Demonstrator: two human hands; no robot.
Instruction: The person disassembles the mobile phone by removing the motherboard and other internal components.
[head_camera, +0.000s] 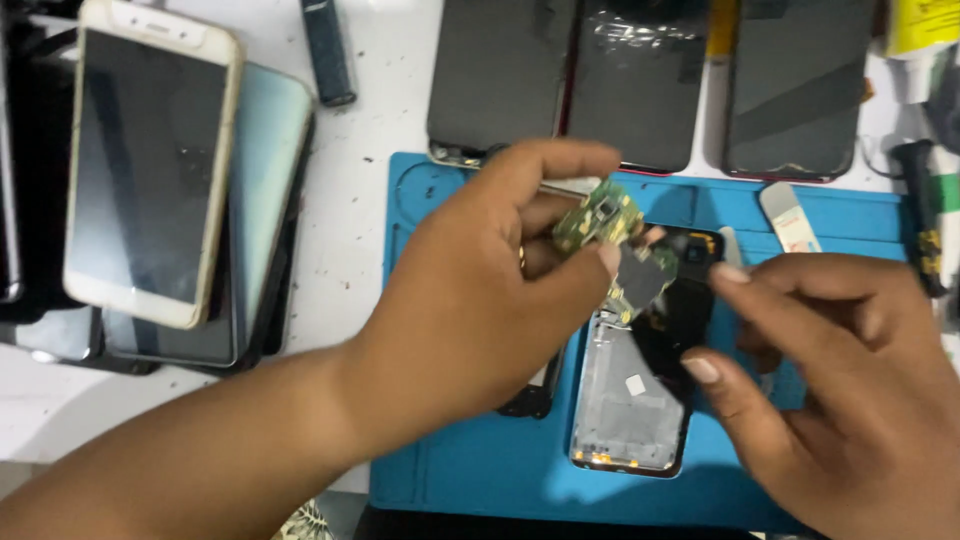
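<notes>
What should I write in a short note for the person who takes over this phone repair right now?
Left hand: holds the green circuit board in its fingers, lifted above the mat.
Right hand: empty, fingers open, close beside the board.
Opened phone: lies on the blue mat, inside bare.
Done: board is out of the phone.
Left: board not yet set down. Other phones lie around the mat.

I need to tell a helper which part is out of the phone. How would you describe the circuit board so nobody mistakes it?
Start at the blue mat. Above the opened phone frame lying on it, the left hand pinches a small circuit board. It alone is green, studded and irregular.
</notes>
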